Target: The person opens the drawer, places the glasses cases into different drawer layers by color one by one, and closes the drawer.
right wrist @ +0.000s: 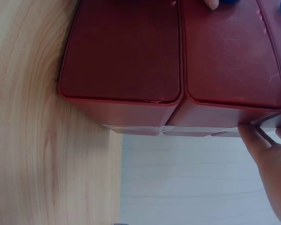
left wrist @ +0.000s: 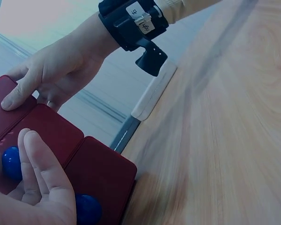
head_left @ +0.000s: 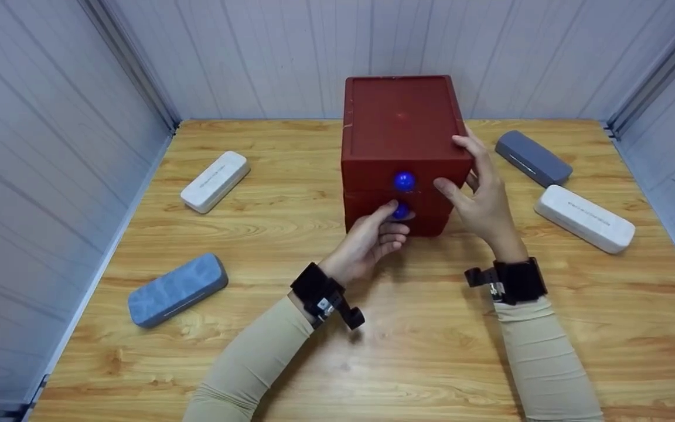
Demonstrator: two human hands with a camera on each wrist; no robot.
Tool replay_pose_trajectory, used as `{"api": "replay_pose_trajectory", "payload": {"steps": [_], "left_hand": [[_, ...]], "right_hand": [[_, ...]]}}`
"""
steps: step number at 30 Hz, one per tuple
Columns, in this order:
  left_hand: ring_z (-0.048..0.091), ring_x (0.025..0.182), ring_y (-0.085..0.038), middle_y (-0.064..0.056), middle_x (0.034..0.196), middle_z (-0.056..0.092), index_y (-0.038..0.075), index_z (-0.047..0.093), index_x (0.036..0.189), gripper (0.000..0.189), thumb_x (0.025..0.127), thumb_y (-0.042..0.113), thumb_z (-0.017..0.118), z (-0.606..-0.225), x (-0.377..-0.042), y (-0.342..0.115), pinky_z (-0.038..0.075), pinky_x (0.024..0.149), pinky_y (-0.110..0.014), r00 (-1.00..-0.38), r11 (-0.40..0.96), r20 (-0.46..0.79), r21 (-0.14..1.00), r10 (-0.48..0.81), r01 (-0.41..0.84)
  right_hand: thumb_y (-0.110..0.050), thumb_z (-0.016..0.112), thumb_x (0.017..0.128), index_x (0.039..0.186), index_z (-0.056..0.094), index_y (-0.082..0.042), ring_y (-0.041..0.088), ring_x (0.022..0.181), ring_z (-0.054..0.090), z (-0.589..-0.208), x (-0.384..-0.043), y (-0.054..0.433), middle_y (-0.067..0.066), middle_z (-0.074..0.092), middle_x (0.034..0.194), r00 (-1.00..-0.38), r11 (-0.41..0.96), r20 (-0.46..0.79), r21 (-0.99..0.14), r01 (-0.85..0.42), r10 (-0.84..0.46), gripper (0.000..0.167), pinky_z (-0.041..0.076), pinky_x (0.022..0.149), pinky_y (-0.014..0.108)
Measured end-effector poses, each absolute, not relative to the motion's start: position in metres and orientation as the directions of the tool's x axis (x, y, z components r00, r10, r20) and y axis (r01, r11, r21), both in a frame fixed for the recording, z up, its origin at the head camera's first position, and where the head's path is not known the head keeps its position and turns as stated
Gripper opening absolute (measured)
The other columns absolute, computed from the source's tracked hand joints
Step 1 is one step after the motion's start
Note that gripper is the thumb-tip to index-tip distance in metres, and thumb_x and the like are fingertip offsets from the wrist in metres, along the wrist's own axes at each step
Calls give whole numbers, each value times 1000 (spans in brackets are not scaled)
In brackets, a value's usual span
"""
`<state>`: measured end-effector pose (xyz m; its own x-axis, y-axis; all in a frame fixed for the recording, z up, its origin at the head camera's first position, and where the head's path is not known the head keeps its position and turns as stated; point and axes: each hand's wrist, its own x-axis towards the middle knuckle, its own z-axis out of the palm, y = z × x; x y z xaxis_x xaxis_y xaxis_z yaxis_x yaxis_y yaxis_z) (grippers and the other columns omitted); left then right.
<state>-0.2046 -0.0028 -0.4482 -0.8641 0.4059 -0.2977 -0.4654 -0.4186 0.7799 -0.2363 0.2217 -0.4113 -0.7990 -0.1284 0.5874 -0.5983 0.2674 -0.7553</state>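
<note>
A dark red stack of drawers (head_left: 402,117) with blue ball knobs stands at the back, right of the middle. The thumb and fingers of my left hand (head_left: 368,243) are around the middle drawer's knob (left wrist: 11,164). Below it, the bottom knob (left wrist: 88,209) shows beside that hand in the left wrist view. My right hand (head_left: 481,202) grips the top drawer's right front corner, its thumb on the front and its fingers along the side. The top knob (head_left: 404,180) is untouched. In the right wrist view the drawer fronts (right wrist: 122,51) look closed.
Oblong cases like glasses cases lie about: a white case (head_left: 214,181) and a blue case (head_left: 177,290) at left, a grey case (head_left: 534,157) and another white case (head_left: 585,218) at right. Pale panels (head_left: 290,58) wall the wooden table (head_left: 419,363) at back and sides.
</note>
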Motion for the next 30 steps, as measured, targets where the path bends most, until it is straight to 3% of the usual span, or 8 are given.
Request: {"api": "replay_pose_trajectory", "payload": {"steps": [16, 30], "left_hand": [[64, 66, -8, 0, 75, 71, -3, 74, 123, 46, 110, 39, 59, -449, -195, -2, 55, 63, -17, -869, -383, -302, 805, 392, -452], [64, 66, -8, 1, 77, 70, -1, 74, 123, 47, 110, 41, 58, -447, -178, -5, 55, 63, -17, -862, -341, -287, 830, 418, -442]], "right_hand": [[-7, 76, 98, 155, 49, -13, 28, 152, 43, -412, -237, 223, 3, 26, 175, -803, 255, 581, -763, -594, -131, 64, 50, 115, 43], [-11, 77, 98, 156, 50, -18, 25, 150, 45, -409, -236, 228, -7, 28, 173, -837, 272, 529, -792, -547, -142, 65, 49, 115, 48]]}}
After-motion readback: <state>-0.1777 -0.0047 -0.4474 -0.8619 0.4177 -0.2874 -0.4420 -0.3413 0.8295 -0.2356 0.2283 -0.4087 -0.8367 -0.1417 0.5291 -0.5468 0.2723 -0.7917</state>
